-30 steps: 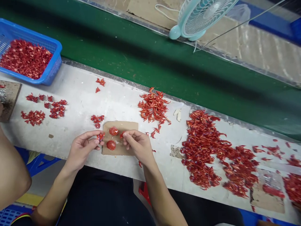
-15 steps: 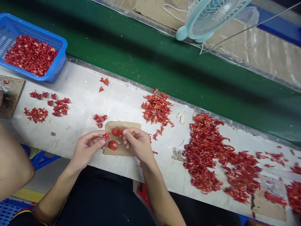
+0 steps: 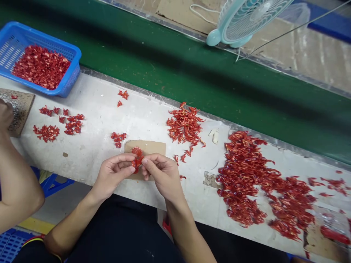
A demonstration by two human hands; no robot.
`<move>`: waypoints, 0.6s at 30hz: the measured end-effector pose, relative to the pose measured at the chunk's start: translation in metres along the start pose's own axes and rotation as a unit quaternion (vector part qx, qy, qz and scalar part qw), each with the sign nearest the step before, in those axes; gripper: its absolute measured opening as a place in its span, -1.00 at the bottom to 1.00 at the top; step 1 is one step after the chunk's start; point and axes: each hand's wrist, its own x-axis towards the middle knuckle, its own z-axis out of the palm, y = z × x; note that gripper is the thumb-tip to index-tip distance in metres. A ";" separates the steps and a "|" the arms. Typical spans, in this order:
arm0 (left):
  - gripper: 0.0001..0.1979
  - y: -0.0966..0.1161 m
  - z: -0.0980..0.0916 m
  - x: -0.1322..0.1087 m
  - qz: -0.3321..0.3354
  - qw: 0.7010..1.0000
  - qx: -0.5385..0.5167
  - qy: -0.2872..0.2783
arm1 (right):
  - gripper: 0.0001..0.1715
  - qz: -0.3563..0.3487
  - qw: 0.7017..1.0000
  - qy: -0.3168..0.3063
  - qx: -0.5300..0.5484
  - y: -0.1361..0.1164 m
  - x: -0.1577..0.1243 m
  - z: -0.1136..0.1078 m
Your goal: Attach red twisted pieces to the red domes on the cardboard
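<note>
Drawn closer together since the earlier frame, my left hand [image 3: 113, 172] and right hand [image 3: 162, 175] now meet, their fingers [image 3: 146, 163] pinching a glossy red piece [image 3: 137, 159] just above a cardboard square [image 3: 153, 148] on the worktop [image 3: 90, 160].

Red piece [image 3: 137, 160] partly hidden between the hands [image 3: 113, 172] [image 3: 161, 175]
</note>
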 end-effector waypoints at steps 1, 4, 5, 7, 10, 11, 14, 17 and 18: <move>-0.74 0.000 0.000 0.000 0.001 1.000 0.000 -0.003 | -0.70 -0.009 1.000 0.009 -0.009 0.000 -0.001 0.001; -0.76 0.000 0.000 -0.001 0.004 1.000 -0.007 -0.013 | -0.75 -0.038 0.998 0.035 -0.028 0.000 -0.004 0.006; -0.76 0.000 0.001 -0.002 0.002 1.000 -0.010 -0.015 | -0.76 -0.047 0.997 0.044 -0.035 0.001 -0.005 0.007; -0.77 -0.001 0.001 -0.002 -0.003 1.000 -0.016 -0.016 | -0.79 -0.070 0.994 0.061 -0.057 0.004 -0.006 0.009; -0.76 -0.002 0.004 -0.002 -0.013 0.999 -0.035 0.001 | -0.85 -0.142 0.978 0.087 -0.125 0.010 -0.009 0.010; -0.76 -0.002 0.005 -0.002 -0.016 0.999 -0.043 0.010 | -0.88 -0.176 0.967 0.098 -0.156 0.012 -0.009 0.010; -0.75 -0.003 0.009 -0.003 -0.018 0.998 -0.061 0.027 | -0.92 -0.271 0.924 0.130 -0.238 0.018 -0.012 0.011; -0.76 -0.003 0.010 -0.004 -0.005 0.998 -0.059 0.035 | -0.86 -0.288 0.914 0.136 -0.251 0.019 -0.015 0.011; -0.77 -0.004 0.010 -0.004 0.004 0.998 -0.054 0.038 | -0.84 -0.274 0.922 0.129 -0.241 0.019 -0.016 0.010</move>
